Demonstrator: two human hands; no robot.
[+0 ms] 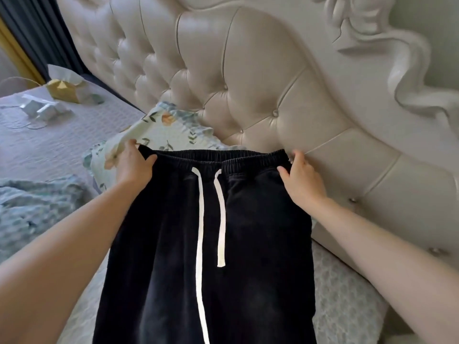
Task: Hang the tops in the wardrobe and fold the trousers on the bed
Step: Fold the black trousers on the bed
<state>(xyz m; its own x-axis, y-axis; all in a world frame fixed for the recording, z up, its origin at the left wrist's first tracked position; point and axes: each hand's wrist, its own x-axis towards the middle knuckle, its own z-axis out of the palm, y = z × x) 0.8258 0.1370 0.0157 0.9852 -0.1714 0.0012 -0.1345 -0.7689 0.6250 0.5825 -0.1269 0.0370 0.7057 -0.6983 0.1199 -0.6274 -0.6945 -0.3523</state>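
Matt cloth trousers (248, 269) — glossy leather headboard (260, 78).

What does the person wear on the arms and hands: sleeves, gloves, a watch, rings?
Nothing worn shows. The left hand and right hand are gloveless. The left forearm and right forearm are bare to the picture's edge: no sleeve, watch or bracelet. No ring shows either.

Location: a home bedroom. A tufted cream headboard (260, 78) stands just beyond the right hand (301, 180). A floral pillow (171, 135) lies beyond the left hand (135, 161). A quilted bedspread (62, 135) extends to its left, toward what appears to be a dark curtain (37, 26).
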